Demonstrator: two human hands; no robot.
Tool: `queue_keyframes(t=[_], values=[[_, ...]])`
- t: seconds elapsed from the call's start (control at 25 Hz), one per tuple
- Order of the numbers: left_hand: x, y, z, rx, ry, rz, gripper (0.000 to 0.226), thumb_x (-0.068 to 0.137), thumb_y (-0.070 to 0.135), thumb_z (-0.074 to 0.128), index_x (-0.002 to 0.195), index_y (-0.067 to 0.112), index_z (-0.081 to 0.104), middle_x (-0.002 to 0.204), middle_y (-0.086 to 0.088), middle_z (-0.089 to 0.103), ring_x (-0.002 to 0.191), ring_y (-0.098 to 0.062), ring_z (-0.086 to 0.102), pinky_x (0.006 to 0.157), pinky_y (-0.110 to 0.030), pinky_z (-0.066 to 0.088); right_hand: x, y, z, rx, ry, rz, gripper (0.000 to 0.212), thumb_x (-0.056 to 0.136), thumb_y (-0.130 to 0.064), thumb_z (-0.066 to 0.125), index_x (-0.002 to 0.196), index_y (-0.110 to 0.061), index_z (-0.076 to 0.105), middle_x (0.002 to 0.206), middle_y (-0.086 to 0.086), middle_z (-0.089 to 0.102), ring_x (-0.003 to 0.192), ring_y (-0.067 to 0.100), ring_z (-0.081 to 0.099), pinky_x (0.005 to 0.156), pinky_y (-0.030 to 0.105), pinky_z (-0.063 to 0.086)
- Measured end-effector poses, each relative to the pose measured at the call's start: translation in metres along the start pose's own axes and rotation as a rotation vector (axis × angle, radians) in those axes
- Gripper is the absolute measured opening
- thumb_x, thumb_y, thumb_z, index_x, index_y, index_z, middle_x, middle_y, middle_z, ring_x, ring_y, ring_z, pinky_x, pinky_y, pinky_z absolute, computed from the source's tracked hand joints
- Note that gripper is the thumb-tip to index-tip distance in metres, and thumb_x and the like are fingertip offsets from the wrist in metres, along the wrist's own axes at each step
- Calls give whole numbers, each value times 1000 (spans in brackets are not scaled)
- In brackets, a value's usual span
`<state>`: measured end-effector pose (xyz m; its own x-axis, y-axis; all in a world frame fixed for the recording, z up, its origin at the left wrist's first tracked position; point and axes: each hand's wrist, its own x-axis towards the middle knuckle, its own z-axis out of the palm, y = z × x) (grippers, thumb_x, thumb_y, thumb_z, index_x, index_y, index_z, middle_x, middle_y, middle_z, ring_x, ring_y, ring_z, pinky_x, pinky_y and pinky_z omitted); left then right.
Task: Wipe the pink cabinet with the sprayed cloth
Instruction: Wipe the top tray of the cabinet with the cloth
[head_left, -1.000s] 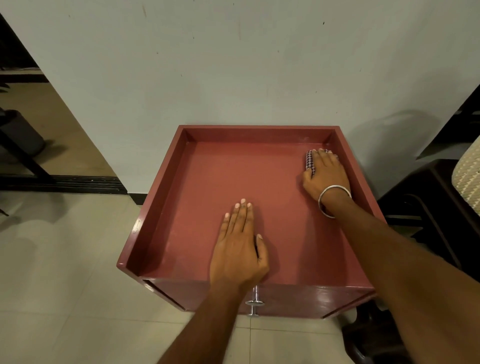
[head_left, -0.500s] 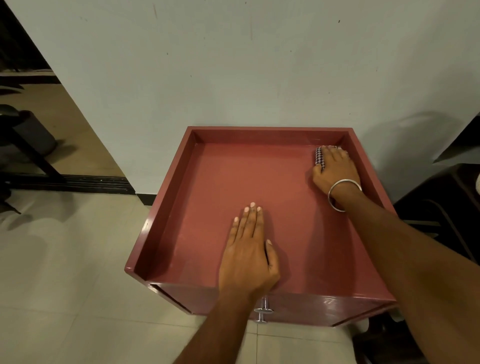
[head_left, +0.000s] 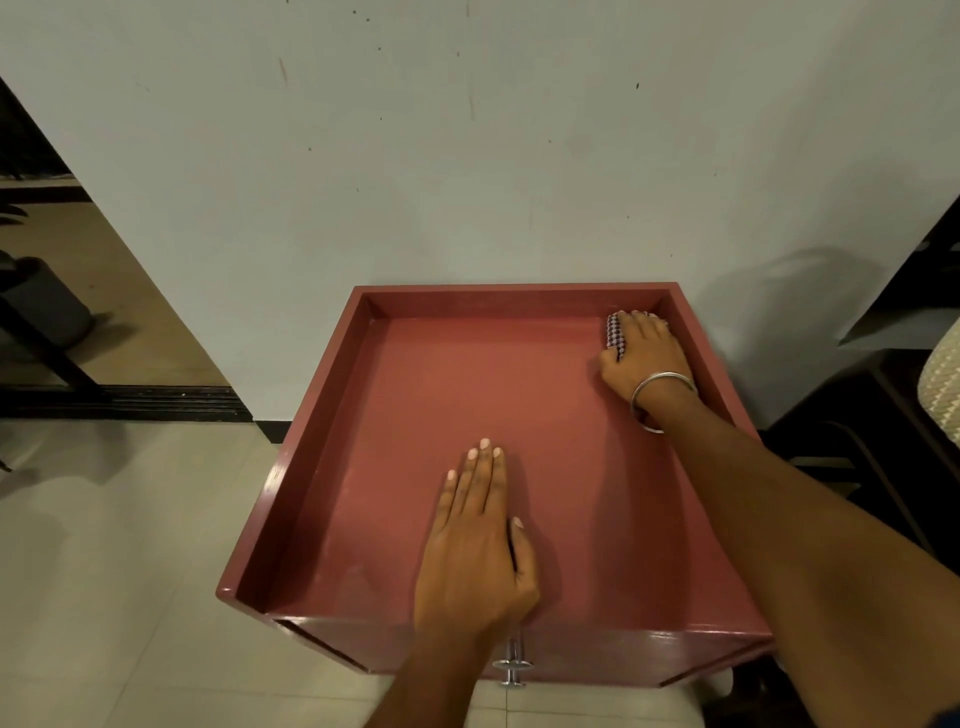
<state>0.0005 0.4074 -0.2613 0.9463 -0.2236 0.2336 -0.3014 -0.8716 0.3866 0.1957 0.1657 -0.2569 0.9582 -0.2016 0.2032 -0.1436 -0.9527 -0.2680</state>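
Since the earlier frames the right hand (head_left: 645, 349) has pushed the checked cloth (head_left: 615, 329) farther back along the pink cabinet (head_left: 415, 415) top, and it now sits in the cabinet's far right corner, close to both the back rim and the right rim. The fingers lie over the cloth and press it down onto the recessed top; only a strip of the dark-and-white weave shows at the left of the knuckles, so whether the fingertips curl under it cannot be told. A silver bangle (head_left: 660, 397) circles that wrist. The left hand (head_left: 475, 540) has kept its place near the cabinet's front edge, flat on the surface with fingers straight and together, thumb alongside, its grip released and holding nothing.

A metal knob (head_left: 512, 664) juts from the cabinet's front face just below the left wrist. The cabinet stands against a pale wall (head_left: 467, 156) marked with small dark specks, on a tiled floor (head_left: 104, 571). To the cabinet's right is dark furniture (head_left: 872, 415) and the edge of a cream woven thing (head_left: 943, 387). To the cabinet's left, a doorway opens on a tan floor with a dark bin (head_left: 47, 306).
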Motion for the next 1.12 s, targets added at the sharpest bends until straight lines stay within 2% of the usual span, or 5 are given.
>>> queue_keyframes(t=[0.12,0.28,0.72,0.92,1.12], values=[[0,0,0,-7,0,0,70,87,34,19,154,14,8,161,5,0,146,-2,-9,120,-29,0,4,-13,4,-12,-10,27,74,76,-37,27,145,-12,32,152,8,32,143,26,21,120,39,11],[0,-1,1,-2,0,4,70,87,33,21,154,15,10,161,5,2,146,-2,-7,120,-29,2,8,-17,5,7,-50,-55,65,85,-35,37,146,-15,31,154,6,30,144,24,20,120,38,11],[0,-1,2,-21,11,8,70,86,34,23,153,15,11,161,7,3,147,-2,-6,120,-29,2,15,-13,-4,19,-31,-15,56,79,-27,49,133,-11,43,136,11,45,128,32,39,108,43,33],[1,-3,2,-42,24,22,70,85,30,33,152,11,22,160,3,16,147,-6,7,118,-30,10,24,-16,-8,1,-93,130,60,81,-29,48,136,-12,32,140,10,32,129,32,35,105,42,36],[1,-6,4,-37,19,18,70,86,31,32,152,13,19,161,5,13,148,-5,3,118,-30,9,29,-20,-16,-33,-120,153,64,81,-30,51,137,-10,29,141,15,29,124,37,42,99,43,39]])
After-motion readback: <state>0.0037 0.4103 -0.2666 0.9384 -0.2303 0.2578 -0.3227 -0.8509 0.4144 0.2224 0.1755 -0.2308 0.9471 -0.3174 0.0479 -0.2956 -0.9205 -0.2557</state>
